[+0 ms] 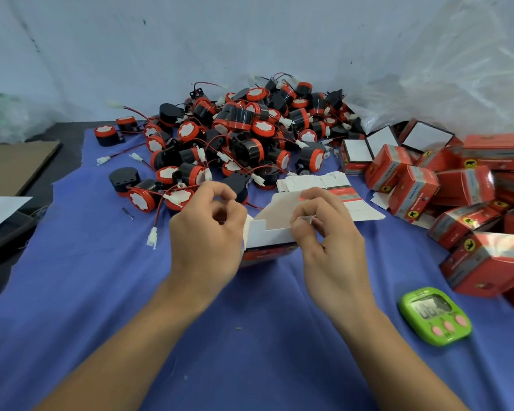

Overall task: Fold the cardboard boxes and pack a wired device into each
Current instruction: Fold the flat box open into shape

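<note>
Head view: a half-folded red-and-white cardboard box (269,234) lies between both hands over the blue-clothed table (250,336), with its long axis running left to right. The right hand (330,241) fingers (318,203) pinch its white top flap. The left hand (205,238) fingers curl at its left end, grip hidden. Black-and-red round wired devices (238,134) are heaped just beyond, nearer the left hand, which is probably the one to reach.

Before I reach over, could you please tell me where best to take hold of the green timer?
I would pinch the green timer by its two side edges, coming from above. It lies flat, face up on the blue cloth, so only the rim seems to offer a hold.
</note>
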Demonstrator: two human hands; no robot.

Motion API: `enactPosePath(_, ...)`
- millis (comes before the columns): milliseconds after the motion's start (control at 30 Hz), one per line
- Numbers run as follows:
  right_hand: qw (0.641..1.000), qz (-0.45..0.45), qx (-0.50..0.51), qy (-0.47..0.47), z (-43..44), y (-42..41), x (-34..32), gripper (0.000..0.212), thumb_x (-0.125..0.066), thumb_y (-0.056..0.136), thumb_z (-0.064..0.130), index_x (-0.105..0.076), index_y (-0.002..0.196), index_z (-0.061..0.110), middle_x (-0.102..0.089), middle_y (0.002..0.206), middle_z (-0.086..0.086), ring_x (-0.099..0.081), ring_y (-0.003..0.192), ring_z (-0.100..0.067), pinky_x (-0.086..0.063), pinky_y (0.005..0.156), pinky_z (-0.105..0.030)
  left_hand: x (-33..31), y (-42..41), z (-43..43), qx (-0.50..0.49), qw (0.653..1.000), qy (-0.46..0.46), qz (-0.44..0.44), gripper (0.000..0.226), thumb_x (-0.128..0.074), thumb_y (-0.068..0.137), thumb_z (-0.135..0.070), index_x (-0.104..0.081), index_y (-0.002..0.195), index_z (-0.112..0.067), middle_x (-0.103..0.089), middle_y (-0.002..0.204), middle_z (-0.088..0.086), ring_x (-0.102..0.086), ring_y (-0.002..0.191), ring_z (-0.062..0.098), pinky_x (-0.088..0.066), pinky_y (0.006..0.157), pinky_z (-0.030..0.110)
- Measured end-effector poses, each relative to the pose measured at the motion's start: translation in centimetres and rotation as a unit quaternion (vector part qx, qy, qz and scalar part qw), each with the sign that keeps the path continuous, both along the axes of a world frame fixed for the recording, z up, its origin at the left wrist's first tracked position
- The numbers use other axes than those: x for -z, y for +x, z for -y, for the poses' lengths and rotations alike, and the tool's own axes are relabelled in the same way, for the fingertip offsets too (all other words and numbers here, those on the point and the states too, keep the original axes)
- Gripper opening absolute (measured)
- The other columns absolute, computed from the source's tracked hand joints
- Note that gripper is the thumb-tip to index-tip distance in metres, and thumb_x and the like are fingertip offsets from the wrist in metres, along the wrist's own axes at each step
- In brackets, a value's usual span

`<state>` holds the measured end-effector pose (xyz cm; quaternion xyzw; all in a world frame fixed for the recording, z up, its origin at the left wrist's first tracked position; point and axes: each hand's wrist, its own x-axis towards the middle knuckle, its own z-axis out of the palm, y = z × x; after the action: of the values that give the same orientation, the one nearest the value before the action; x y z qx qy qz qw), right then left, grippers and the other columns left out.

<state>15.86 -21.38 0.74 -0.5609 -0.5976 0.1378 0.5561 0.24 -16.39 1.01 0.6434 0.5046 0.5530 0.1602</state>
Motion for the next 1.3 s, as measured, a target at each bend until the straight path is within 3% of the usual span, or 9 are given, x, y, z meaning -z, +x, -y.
enactPosePath(133, 0.999, -0.034, 0.007, -0.041, -0.4, 0.5, 0.1, 0.026, -0.057, 0.086, 0.012, -0.062, 0.075, 0.035, -0.053, 0.103, 0.015, -0.054, 0.103, -0.006, -0.041, 0.075, -0.010, 0.6, 0.3, 0.0, 0.172, 0.977, -0.121, 0.034, 0.039, -0.053, 0.090, -0.035, -0.051, 0.122, -0.058, -0.075, 0.100, -0.023, -0.070, 0.095, 0.003, -0.051, 0.077, 0.015)
enactPosePath(233, 0.997, -0.049, 0.002, -0.058, -0.5, 0.4, 0.5, 0.030, -0.059, 0.085, 0.011, -0.061, 0.070, 0.037, -0.052, 0.099, 0.014, -0.054, 0.099, -0.008, -0.043, 0.072, -0.014, 1.2, 0.6, -0.2, 0.254, 0.941, -0.220, 0.050, 0.043, -0.050, 0.089, -0.037, -0.059, 0.126, -0.056, -0.076, 0.108, -0.014, -0.069, 0.105, 0.012, -0.054, 0.092, 0.034)
enactPosePath(367, 0.996, -0.074, 0.004, -0.046, -0.5, 0.1, 0.8, 0.019, -0.064, 0.083, 0.016, -0.061, 0.088, 0.035, -0.061, 0.104, 0.013, -0.061, 0.104, -0.009, -0.054, 0.081, -0.029, 1.1, 0.6, -0.4, 0.168, 0.964, -0.182, 0.093, 0.037, -0.043, 0.087, -0.031, -0.075, 0.100, -0.043, -0.075, 0.093, -0.015, -0.068, 0.085, 0.009, -0.056, 0.068, 0.028)
enactPosePath(533, 0.968, -0.220, -0.048, -0.106, -0.9, -0.1, 1.1, 0.052, -0.074, 0.075, 0.034, -0.058, 0.123, 0.046, -0.069, 0.120, 0.020, -0.067, 0.109, -0.008, -0.059, 0.091, -0.034, 1.6, 1.0, 0.2, 0.099, 0.960, -0.161, 0.208, 0.030, -0.041, 0.085, -0.031, -0.071, 0.086, -0.031, -0.073, 0.090, -0.004, -0.068, 0.085, 0.024, -0.060, 0.066, 0.046)
enactPosePath(767, 0.927, -0.300, -0.128, -0.185, -1.3, -0.5, 1.7, 0.028, -0.066, 0.081, 0.024, -0.070, 0.109, 0.026, -0.077, 0.110, 0.005, -0.069, 0.108, -0.016, -0.052, 0.104, -0.050, 2.0, 0.9, 0.0, 0.090, 0.957, -0.164, 0.221, 0.029, -0.041, 0.085, -0.030, -0.070, 0.084, -0.034, -0.072, 0.082, -0.012, -0.066, 0.071, 0.004, -0.056, 0.055, 0.028)
enactPosePath(867, 0.945, -0.260, -0.095, -0.172, -1.2, -0.7, 1.9, 0.026, -0.062, 0.077, 0.016, -0.071, 0.098, 0.029, -0.075, 0.095, 0.007, -0.063, 0.087, -0.010, -0.050, 0.081, -0.040, 2.4, 1.1, 0.4, 0.070, 0.970, -0.124, 0.195, 0.025, -0.041, 0.091, -0.038, -0.065, 0.085, -0.033, -0.068, 0.081, -0.007, -0.062, 0.074, 0.014, -0.050, 0.060, 0.037)
enactPosePath(1033, 0.985, -0.108, -0.012, -0.135, -0.6, -0.6, 1.8, 0.033, -0.052, 0.095, 0.009, -0.071, 0.103, 0.035, -0.070, 0.089, 0.017, -0.056, 0.073, -0.008, -0.046, 0.059, -0.025, 2.8, 1.0, 0.7, 0.090, 0.987, -0.076, 0.112, 0.022, -0.044, 0.096, -0.044, -0.058, 0.091, -0.028, -0.062, 0.083, -0.009, -0.052, 0.068, 0.005, -0.039, 0.056, 0.014)
enactPosePath(1133, 0.987, -0.042, 0.004, -0.157, -0.6, -0.5, 1.8, 0.039, -0.050, 0.099, 0.010, -0.071, 0.115, 0.038, -0.068, 0.094, 0.017, -0.057, 0.080, -0.005, -0.040, 0.063, -0.012, 2.6, 0.5, 0.5, 0.155, 0.983, -0.096, 0.037, 0.016, -0.049, 0.087, -0.033, -0.063, 0.094, -0.036, -0.065, 0.081, -0.015, -0.056, 0.070, 0.007, -0.040, 0.056, 0.012)
enactPosePath(1300, 0.979, 0.033, 0.013, -0.200, -0.7, -0.2, 1.7, 0.046, -0.054, 0.094, 0.011, -0.065, 0.130, 0.038, -0.068, 0.108, 0.004, -0.060, 0.092, -0.014, -0.042, 0.068, -0.021, 2.5, 0.5, 0.3, 0.187, 0.975, -0.123, 0.006, 0.035, -0.049, 0.087, -0.022, -0.070, 0.097, -0.049, -0.072, 0.091, -0.021, -0.063, 0.083, 0.005, -0.043, 0.063, 0.011)
